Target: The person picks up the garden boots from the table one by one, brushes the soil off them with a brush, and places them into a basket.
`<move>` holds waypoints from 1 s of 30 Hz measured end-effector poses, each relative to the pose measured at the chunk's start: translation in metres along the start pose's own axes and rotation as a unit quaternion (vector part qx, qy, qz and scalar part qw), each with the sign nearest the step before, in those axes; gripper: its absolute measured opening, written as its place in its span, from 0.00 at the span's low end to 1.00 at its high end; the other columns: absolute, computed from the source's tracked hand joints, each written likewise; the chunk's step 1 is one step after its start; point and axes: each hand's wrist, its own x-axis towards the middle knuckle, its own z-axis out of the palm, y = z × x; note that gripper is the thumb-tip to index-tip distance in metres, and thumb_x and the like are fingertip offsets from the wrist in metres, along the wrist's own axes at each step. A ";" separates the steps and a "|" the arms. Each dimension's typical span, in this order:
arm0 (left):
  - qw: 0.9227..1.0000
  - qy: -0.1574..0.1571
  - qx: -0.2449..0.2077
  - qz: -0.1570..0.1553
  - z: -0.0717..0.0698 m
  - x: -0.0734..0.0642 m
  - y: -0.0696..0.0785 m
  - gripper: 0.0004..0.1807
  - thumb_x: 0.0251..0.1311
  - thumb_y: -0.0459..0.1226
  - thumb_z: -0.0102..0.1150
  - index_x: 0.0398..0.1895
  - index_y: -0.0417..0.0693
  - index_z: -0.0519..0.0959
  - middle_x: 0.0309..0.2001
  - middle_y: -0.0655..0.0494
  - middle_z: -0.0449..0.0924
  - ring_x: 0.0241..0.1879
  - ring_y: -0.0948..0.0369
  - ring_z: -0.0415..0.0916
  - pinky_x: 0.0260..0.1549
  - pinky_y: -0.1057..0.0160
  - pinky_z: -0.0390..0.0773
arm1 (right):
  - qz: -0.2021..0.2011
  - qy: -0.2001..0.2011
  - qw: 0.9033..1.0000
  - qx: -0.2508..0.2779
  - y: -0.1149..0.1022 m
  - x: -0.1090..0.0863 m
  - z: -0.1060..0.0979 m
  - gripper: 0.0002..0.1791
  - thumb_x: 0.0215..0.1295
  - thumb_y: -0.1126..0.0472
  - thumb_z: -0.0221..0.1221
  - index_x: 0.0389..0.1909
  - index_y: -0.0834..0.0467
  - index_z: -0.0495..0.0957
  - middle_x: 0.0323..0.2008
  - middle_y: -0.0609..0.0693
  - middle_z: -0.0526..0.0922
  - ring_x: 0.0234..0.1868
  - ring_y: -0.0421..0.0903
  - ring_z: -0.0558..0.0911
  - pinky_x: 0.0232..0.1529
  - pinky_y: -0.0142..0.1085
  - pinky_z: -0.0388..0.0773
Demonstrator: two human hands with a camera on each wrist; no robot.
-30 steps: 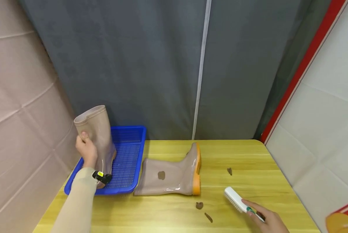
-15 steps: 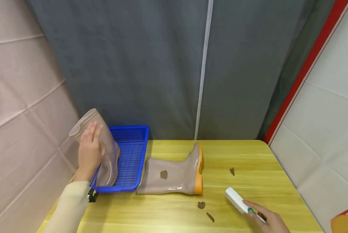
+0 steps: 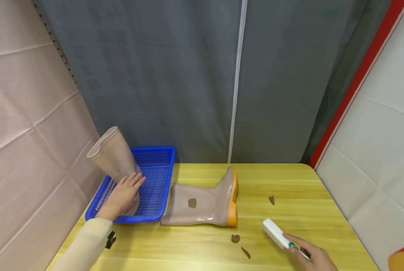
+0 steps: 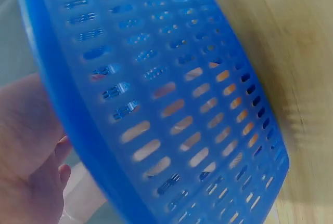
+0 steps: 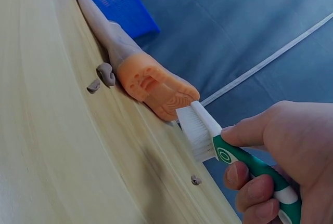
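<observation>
A grey-beige rubber boot point(image 3: 114, 156) leans to the left inside a blue perforated basket point(image 3: 168, 182). My left hand point(image 3: 123, 195) lies against its lower part with the fingers extended; in the left wrist view the basket wall point(image 4: 156, 99) covers much of the boot. My right hand point(image 3: 313, 256) grips a scrub brush point(image 3: 274, 230) with a white head and green-and-white handle point(image 5: 255, 164), bristles pointing left over the table. Between the hands, a second boot point(image 3: 205, 206) lies on its side, orange sole point(image 5: 156, 86) facing right, with a brown patch point(image 3: 192, 203) on its shaft.
Brown clay-like bits point(image 3: 235, 238) lie on the wooden table point(image 3: 175, 248), one thin strip point(image 3: 245, 253) near the front and another piece point(image 3: 271, 200) farther right. A grey curtain point(image 3: 148, 82) hangs behind; pale cloth walls point(image 3: 36, 150) bound both sides.
My left hand has let go of the boot's upper shaft and slid down to its lower part. The boot has tipped left in the basket. My right hand stays put with the brush.
</observation>
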 end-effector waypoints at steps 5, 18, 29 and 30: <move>0.999 0.003 0.037 0.018 -0.004 0.000 -0.006 0.30 0.48 0.29 0.57 0.60 0.41 0.72 0.64 0.39 0.70 0.64 0.42 0.65 0.65 0.42 0.62 | 0.004 -0.004 1.000 -0.010 0.000 -0.001 -0.001 0.27 0.61 0.39 0.55 0.61 0.42 0.72 0.60 0.52 0.78 0.44 0.34 0.78 0.37 0.27 0.75; 0.991 0.008 0.135 0.003 -0.034 0.010 -0.012 0.29 0.49 0.25 0.55 0.60 0.38 0.71 0.66 0.41 0.67 0.69 0.45 0.60 0.71 0.44 0.56 | 0.032 -0.025 0.999 0.018 0.000 -0.002 0.002 0.28 0.59 0.36 0.55 0.59 0.39 0.73 0.62 0.50 0.75 0.52 0.39 0.76 0.45 0.36 0.77; 0.992 0.091 0.041 0.080 -0.042 0.027 0.116 0.34 0.50 0.37 0.57 0.66 0.41 0.67 0.70 0.48 0.63 0.72 0.50 0.58 0.72 0.48 0.56 | 0.014 -0.008 1.000 0.009 -0.003 -0.003 0.003 0.23 0.60 0.43 0.57 0.59 0.35 0.73 0.60 0.49 0.77 0.49 0.39 0.79 0.42 0.32 0.78; 0.991 0.092 0.040 0.086 -0.041 0.027 0.126 0.34 0.51 0.37 0.57 0.66 0.42 0.67 0.70 0.48 0.63 0.71 0.50 0.58 0.72 0.48 0.57 | 0.015 -0.009 1.000 0.009 -0.002 -0.003 0.003 0.23 0.60 0.43 0.57 0.58 0.35 0.73 0.60 0.49 0.77 0.49 0.38 0.79 0.42 0.31 0.78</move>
